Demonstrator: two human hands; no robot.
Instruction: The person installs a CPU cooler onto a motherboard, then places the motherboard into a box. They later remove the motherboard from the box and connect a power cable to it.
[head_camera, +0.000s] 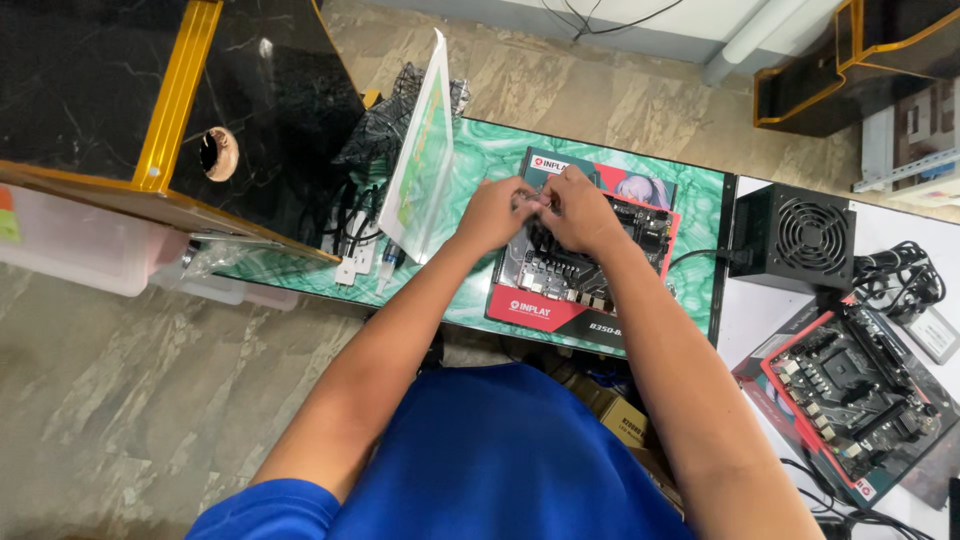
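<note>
1. Marbled beige floor surrounds a green-patterned table (700, 200), where a person in a blue shirt (500, 460) leans over the work.
2. On that table lies a black motherboard (580, 265), resting on its red box (545, 310).
3. Both hands meet over the motherboard's far left part: the left hand (495, 213) and right hand (580, 210) pinch together on a small part (532, 200), too hidden to identify, fingertips touching above the board.
4. Left of the motherboard stands a tilted clear plastic sheet (425, 150) and a white power strip (355, 262).
5. Right of the motherboard sits a black power supply (795, 237); nearer, a 2nd motherboard (855, 395).
</note>
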